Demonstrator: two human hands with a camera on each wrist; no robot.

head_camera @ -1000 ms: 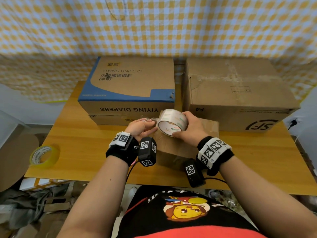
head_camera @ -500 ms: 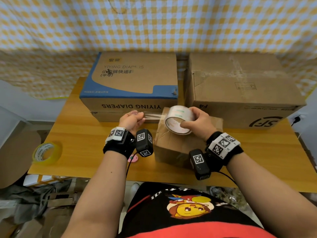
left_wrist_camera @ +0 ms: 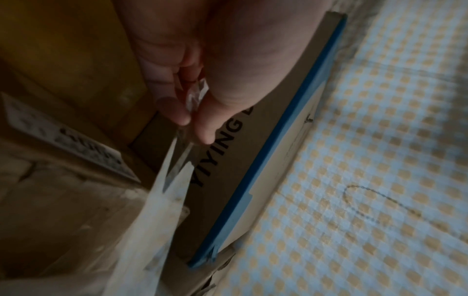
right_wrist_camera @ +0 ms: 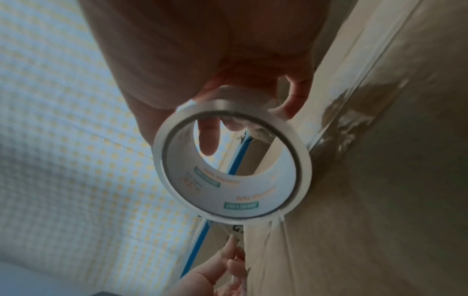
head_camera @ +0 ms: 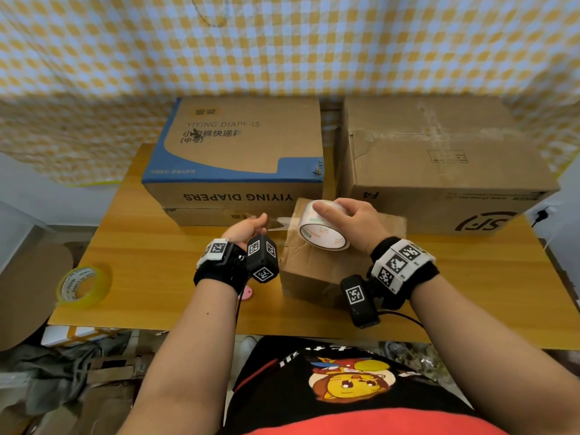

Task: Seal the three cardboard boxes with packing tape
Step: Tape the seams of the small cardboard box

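My right hand [head_camera: 342, 218] grips a roll of clear packing tape [head_camera: 321, 229] just above the small brown box [head_camera: 326, 262] at the table's near middle. The roll [right_wrist_camera: 231, 162] fills the right wrist view, fingers curled over its rim. My left hand [head_camera: 248, 227] pinches the free tape end [left_wrist_camera: 195, 96] between thumb and fingertips, left of the roll. A clear strip [head_camera: 279, 221] stretches between the two hands. Behind stand the blue-edged diaper box [head_camera: 238, 152] and a large brown box [head_camera: 439, 158] on the right.
A yellow tape roll [head_camera: 83, 285] lies near the wooden table's [head_camera: 150, 277] left front edge. A small pink object [head_camera: 246, 291] peeks out under my left wrist. Checked cloth hangs behind the boxes. Cardboard scraps lie on the floor at the left.
The hands have drawn apart: the left pulled the tape end leftward, the right carried the roll right over the small box, so the strip between them is longer.
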